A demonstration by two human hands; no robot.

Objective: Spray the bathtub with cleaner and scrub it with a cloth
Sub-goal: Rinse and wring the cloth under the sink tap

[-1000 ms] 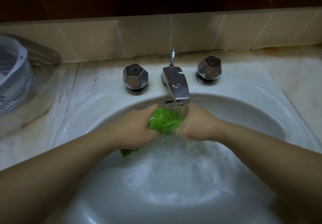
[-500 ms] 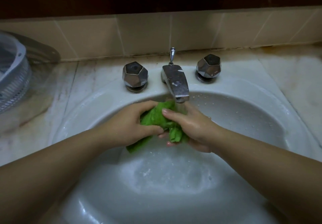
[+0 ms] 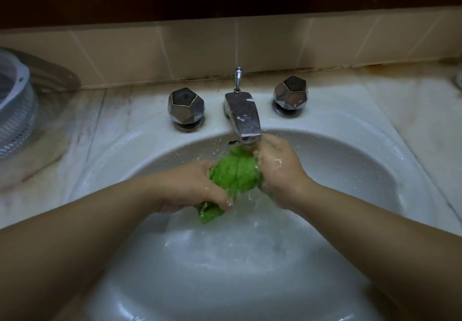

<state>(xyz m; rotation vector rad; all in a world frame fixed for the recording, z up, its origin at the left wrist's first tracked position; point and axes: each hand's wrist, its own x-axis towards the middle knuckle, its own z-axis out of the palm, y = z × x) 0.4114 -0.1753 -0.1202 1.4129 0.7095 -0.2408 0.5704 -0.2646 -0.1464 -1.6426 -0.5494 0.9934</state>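
Observation:
A bright green cloth (image 3: 236, 170) is bunched up under the metal faucet spout (image 3: 243, 118), over the white sink basin (image 3: 350, 160). My left hand (image 3: 190, 185) grips its left end, and a loose corner hangs below my fingers. My right hand (image 3: 280, 170) grips its right end just beneath the spout. Water runs over the cloth and both hands and pools in the basin below. No spray bottle or bathtub is in view.
Two faceted metal knobs, the left knob (image 3: 186, 107) and the right knob (image 3: 291, 93), flank the spout, with a drain pull rod (image 3: 238, 78) behind it. A white slotted basket (image 3: 15, 105) stands on the stained counter at far left. Beige wall tiles (image 3: 275, 45) run behind.
Both hands have wrung and shifted the cloth under the running water. My right hand has closed round the cloth again and moved up under the spout; splashing has grown.

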